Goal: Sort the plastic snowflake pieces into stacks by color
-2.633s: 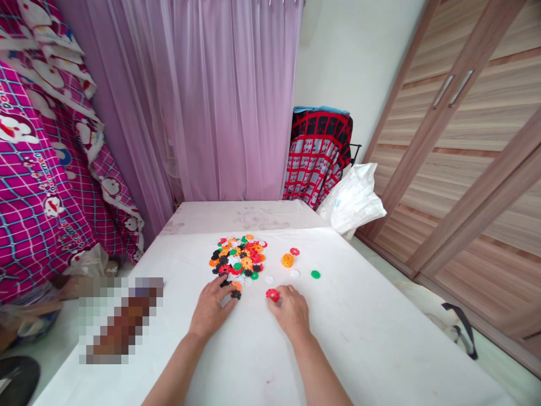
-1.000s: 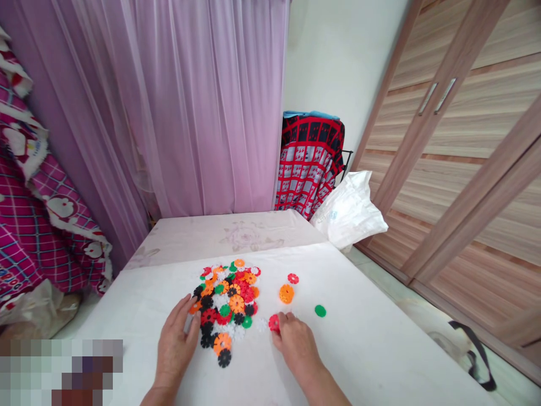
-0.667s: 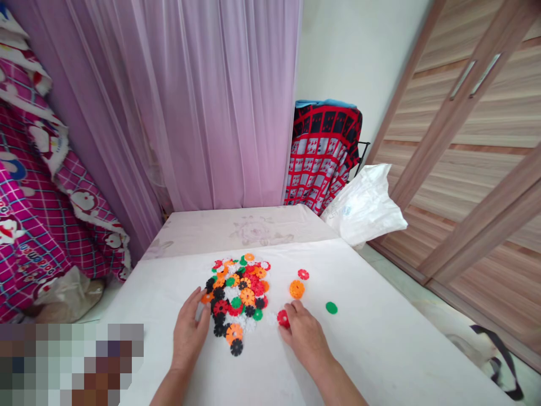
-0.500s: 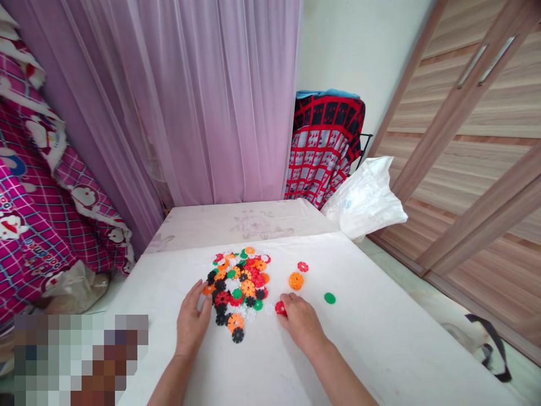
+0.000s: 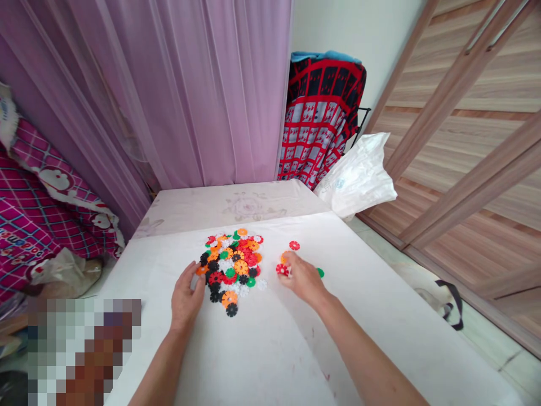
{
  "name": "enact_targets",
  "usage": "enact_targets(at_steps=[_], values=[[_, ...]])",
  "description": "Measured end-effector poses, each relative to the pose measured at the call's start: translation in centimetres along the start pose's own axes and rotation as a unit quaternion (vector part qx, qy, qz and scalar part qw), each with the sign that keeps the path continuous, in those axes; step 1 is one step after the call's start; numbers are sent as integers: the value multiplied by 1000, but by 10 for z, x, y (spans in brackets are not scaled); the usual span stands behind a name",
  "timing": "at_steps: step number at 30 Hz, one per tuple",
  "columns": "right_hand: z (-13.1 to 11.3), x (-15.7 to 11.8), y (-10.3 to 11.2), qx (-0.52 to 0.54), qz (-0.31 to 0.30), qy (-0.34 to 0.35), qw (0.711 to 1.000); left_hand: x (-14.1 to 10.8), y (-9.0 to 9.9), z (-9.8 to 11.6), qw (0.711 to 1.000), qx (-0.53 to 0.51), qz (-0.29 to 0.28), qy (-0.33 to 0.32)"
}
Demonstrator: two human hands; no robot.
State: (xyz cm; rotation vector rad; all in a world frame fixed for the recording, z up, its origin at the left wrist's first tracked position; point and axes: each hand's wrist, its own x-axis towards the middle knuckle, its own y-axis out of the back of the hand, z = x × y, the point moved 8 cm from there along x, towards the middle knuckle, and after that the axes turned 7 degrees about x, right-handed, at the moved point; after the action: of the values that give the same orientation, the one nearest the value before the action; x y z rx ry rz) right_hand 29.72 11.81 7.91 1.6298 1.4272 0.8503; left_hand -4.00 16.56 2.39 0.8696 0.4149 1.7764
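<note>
A red notched disc [image 5: 282,269] is gripped between the thumb and fingers of the right hand [image 5: 303,279], at the tips on its left side. The left hand [image 5: 188,293] is held open and loosely curved at the left edge of the mixed pile [image 5: 232,264], with an orange disc [image 5: 202,270] at its fingertips; whether that disc is touched cannot be told.

The pile, made up of red, orange, black, green and white discs, is spread between the hands, nearer the left one, and reaches forward beyond both. Its nearest piece, a black disc [image 5: 231,309], is seen to the right of the left hand.

Just beyond the right fingers, an orange piece [image 5: 284,257] is partly covered by them, and past it another red disc [image 5: 295,245] is laid flat. A green disc [image 5: 320,273] is partly hidden on the right hand's far right side. All the loose pieces are supported by the white-covered table [image 5: 253,361].
</note>
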Motion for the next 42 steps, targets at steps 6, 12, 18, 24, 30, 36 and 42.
enact_targets(at_steps=[6,12,18,24,30,36,42], values=[[73,70,39,11,49,-65,997,24,-2,-4,999,10,13,34],[85,89,19,-14,2,-41,999,27,-3,-3,999,10,8,33],[78,90,16,-27,-17,-29,999,27,-7,-8,999,17,-4,37],[73,96,15,-47,-22,-14,999,27,-6,-6,999,19,-4,32],[75,99,9,-55,-32,-19,998,26,-4,-3,999,21,1,25],[79,98,10,-35,-20,-12,999,27,-5,-3,999,27,-11,35],[77,99,20,-32,7,-7,999,27,-4,-1,999,22,-3,23]])
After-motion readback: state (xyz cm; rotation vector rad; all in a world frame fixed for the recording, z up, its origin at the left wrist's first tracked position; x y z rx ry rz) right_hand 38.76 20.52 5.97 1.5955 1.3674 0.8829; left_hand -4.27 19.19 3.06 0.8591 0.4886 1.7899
